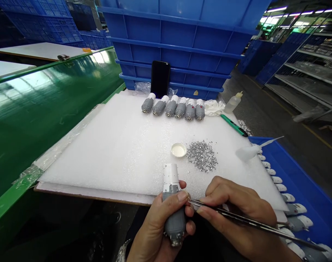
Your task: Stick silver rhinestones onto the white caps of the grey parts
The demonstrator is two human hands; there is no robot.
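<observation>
My left hand (166, 222) is wrapped round a grey-and-white capsule-shaped plastic piece (174, 222), its white end pointing away from me. Small studs dot its surface. Between the thumb and fingers of my right hand (237, 211) is a pair of long metal tweezers (237, 217). The tweezers' tips meet the side of the piece beside my left thumb; whether they pinch anything there is too small to tell. On the white foam sheet ahead are a small white cap (178, 150) with pale liquid and a pile of tiny silvery bits (202, 155).
Several similar pieces (171, 106) stand in a row before a phone (160, 79) and stacked blue crates (176, 47). At the right lie a green pen-like tool (234, 125), a squeeze bottle (233, 103) and a white dropper bottle (247, 153). A blue bin (316, 189) with more pieces flanks the table.
</observation>
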